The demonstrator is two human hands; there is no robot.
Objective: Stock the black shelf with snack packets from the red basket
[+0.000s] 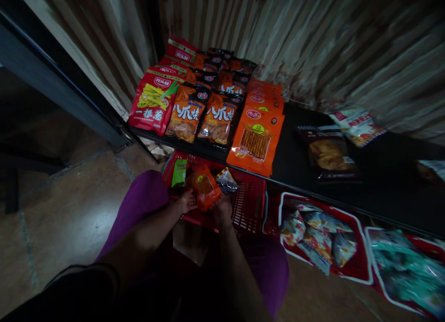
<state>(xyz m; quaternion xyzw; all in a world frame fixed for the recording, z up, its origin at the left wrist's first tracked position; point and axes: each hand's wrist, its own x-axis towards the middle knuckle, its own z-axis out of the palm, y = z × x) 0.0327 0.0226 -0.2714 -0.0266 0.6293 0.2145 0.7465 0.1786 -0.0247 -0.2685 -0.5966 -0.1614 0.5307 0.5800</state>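
Observation:
Over the red basket [248, 197] between my knees, an orange snack packet [206, 186] is held from both sides. My left hand [188, 201] has its fingers curled at the packet's left edge. At the lower right of it is my right hand [222, 206], dark and seen from the back, its fingertips partly hidden. A green packet [179, 173] stands at the basket's left end. Just right of the orange packet lies a black-and-white packet [227, 180] with some yellow on it.
On the black shelf [292, 160] stand rows of red bags [153, 102], black-and-orange bags [217, 120] and orange packets [257, 139]. A brown bag [328, 153] and a white bag [358, 123] lie farther right. Filled baskets [366, 262] sit below. A pleated curtain [295, 39] hangs behind.

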